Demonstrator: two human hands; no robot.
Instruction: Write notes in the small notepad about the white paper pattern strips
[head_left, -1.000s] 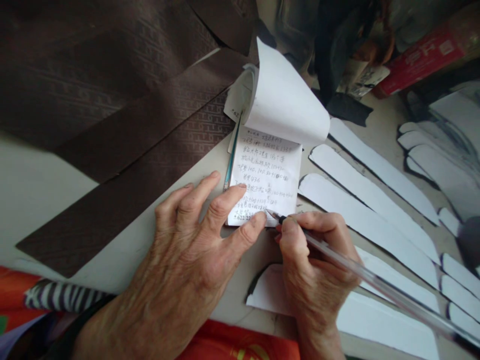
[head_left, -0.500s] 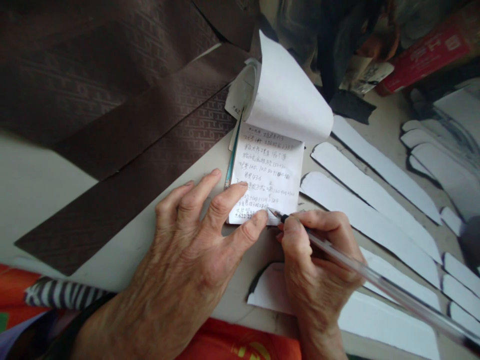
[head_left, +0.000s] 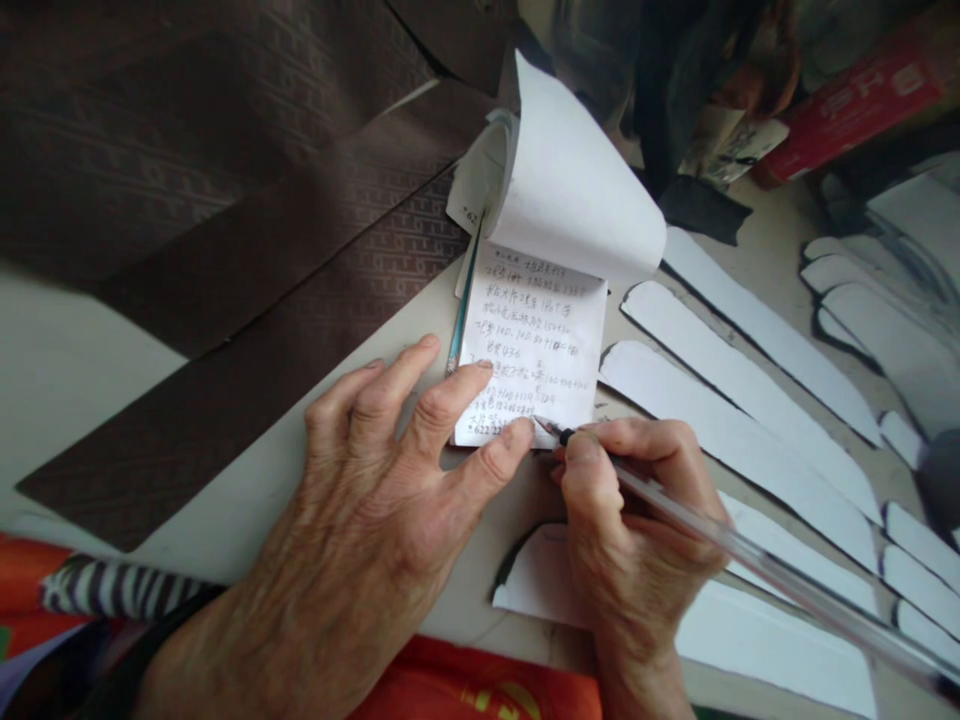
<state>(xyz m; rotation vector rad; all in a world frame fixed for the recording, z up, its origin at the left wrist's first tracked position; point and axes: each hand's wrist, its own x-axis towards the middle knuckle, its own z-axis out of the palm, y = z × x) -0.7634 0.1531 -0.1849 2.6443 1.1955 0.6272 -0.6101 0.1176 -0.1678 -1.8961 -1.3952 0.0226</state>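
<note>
A small notepad (head_left: 536,320) lies open on the table, its upper pages curled back over the top. Handwritten lines and numbers fill the white page. My left hand (head_left: 397,500) rests with spread fingers on the pad's lower left part, thumb and forefinger on the paper. In my right hand (head_left: 637,520) a clear-barrelled pen (head_left: 750,570) is pinched between thumb and fingers. Its tip touches or hovers just over the bottom lines, close to my left thumb; which of the two I cannot tell.
Dark brown patterned sheets (head_left: 247,400) cover the left and back. Long white strips with dark edges (head_left: 750,440) lie in rows at the right. A red box (head_left: 855,110) and dark scraps (head_left: 705,210) are at the back right. Orange-red cloth (head_left: 480,680) lies along the front edge.
Both hands and the pen stay almost in place, the pen tip near the same spot on the page. The whole view has shifted very slightly.
</note>
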